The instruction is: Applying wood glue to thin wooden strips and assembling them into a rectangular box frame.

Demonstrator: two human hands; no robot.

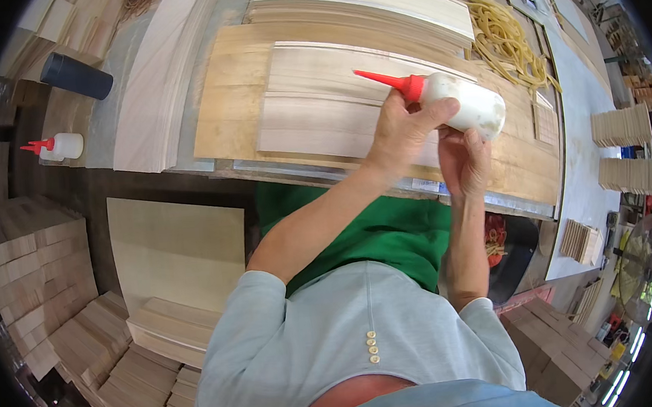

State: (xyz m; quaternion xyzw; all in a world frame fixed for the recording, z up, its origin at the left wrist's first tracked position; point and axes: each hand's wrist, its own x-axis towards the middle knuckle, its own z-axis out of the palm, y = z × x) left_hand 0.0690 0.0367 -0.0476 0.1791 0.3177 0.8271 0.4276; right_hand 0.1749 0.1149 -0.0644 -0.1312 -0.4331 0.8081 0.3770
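A white glue bottle (478, 103) with a long red nozzle lies on its side in the air above the workbench, its tip pointing left. My left hand (405, 126) is closed around it near the red cap, thumb across the white body. Under the bottle's base, my right hand (465, 157) grips it with its fingertips. Beneath the bottle, pale wooden boards (313, 121) lie side by side on a yellowish wooden panel (221, 112). Both hands hide part of the boards.
Long planks (159, 86) are stacked at the left, near a dark cylinder (77, 76) and smaller red-nozzled bottles (69, 146). More boards (372, 3) lie at the back. Yellow bands (507, 39) heap at the back right. Wood blocks (40, 276) pile up at the lower left.
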